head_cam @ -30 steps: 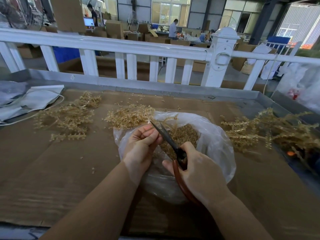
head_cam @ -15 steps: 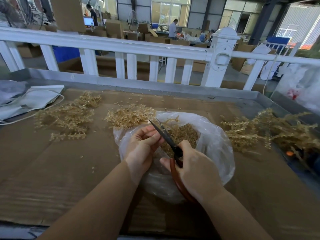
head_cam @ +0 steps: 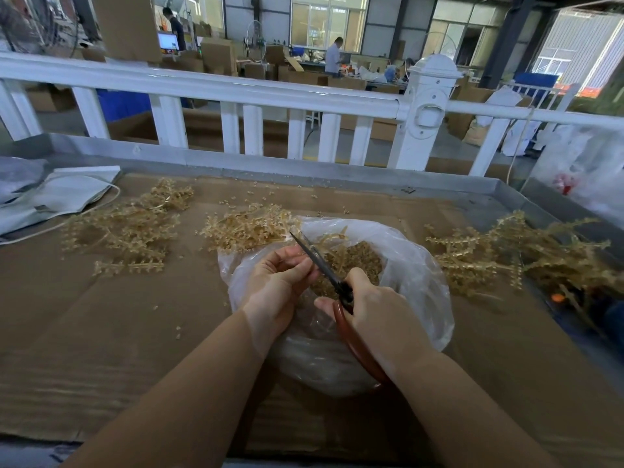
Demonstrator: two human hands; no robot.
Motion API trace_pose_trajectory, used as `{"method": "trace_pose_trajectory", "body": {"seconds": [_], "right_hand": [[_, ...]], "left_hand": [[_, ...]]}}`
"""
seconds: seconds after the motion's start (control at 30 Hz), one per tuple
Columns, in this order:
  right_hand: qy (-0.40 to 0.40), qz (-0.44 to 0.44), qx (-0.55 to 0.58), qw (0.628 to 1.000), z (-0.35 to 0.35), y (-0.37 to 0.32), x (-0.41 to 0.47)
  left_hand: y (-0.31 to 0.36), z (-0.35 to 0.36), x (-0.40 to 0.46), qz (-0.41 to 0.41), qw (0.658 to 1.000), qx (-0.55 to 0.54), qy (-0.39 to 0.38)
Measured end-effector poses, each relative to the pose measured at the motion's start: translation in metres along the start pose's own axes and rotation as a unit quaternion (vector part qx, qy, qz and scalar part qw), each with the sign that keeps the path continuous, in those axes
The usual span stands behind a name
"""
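Pinching a tan plastic sprig (head_cam: 332, 244) in my left hand (head_cam: 277, 285) over the clear bag (head_cam: 422, 265), I grip the scissors (head_cam: 320, 265) in my curled right hand (head_cam: 374, 315); best, I judge, to snip close to the stem, fingertips clear, so bits drop into the bag; no readable writing anywhere.

Daylight pours through the tall windows (head_cam: 326, 25) and an open bay at upper right, blowing out to white there, while the cardboard-lined table (head_cam: 101, 332) sits in dimmer, even light with only soft, shallow shadows. The wide-angle lens bows the white railing (head_cam: 236, 91) and stretches the frame's edges. The scissors (head_cam: 320, 261) are sharp at centre, the clear plastic bag (head_cam: 415, 265) carries a pale sheen, and the distant hall is soft and grainy.
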State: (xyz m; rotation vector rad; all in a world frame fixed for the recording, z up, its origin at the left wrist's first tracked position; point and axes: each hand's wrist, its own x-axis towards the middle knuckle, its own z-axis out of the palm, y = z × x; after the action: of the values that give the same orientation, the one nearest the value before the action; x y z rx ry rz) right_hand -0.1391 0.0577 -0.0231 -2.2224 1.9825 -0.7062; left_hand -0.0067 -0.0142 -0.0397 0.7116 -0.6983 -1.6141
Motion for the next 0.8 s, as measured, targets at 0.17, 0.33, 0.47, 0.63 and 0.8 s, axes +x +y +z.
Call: {"method": "trace_pose_trajectory", "body": {"seconds": [0.17, 0.33, 0.47, 0.63, 0.8], "right_hand": [[-0.009, -0.004, -0.022, 1.0, 0.0, 0.002, 0.004], [0.007, -0.012, -0.036, 0.999, 0.003, 0.006, 0.001], [0.029, -0.021, -0.036, 0.999, 0.008, 0.01, 0.0], [0.035, -0.024, -0.042, 0.998, 0.009, 0.016, 0.007], [0.022, -0.014, -0.033, 0.999, 0.007, 0.018, 0.014]], "left_hand": [[0.0, 0.001, 0.002, -0.005, 1.0, 0.006, 0.015], [0.0, 0.001, 0.002, -0.007, 1.0, 0.003, 0.003], [0.002, 0.0, 0.004, -0.024, 1.0, 0.005, -0.005], [0.005, 0.008, 0.01, -0.053, 0.998, 0.031, 0.033], [0.007, 0.012, 0.016, -0.056, 0.997, 0.034, 0.039]]}}
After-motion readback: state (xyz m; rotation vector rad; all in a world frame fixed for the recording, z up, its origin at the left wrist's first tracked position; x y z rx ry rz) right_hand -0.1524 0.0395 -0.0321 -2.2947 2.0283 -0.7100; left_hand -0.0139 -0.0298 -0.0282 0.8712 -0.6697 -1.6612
